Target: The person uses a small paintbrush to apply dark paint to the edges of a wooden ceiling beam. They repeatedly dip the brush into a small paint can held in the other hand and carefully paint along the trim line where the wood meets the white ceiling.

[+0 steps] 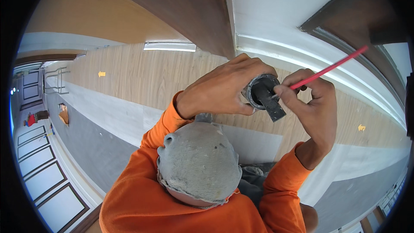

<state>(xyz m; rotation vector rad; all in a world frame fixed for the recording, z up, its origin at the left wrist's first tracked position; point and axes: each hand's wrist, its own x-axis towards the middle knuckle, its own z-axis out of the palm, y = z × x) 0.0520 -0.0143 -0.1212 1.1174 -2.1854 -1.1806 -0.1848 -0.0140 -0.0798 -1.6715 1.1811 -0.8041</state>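
My left hand [230, 88] is closed round a black, round, cup-like piece [260, 80] with a scuffed rim, its opening facing up. A flat black strip [276, 111] sticks out of that opening toward me. A thin red stick, like a pencil [330, 67], rests between the fingers of my right hand [311, 99] and points up to the right. The right thumb and forefinger pinch together at the edge of the black strip. A small pale bit shows at those fingertips, too small to name. Both arms wear orange sleeves.
Wood-look planks [142, 71] cover the floor, bearing yellow arrow stickers [101, 74]. Pale sheets [112, 108] lie beside them. A white skirting [276, 54] and a brown door frame [349, 21] stand ahead. A grey cap [198, 162] fills the lower middle. Another person [34, 118] is far left.
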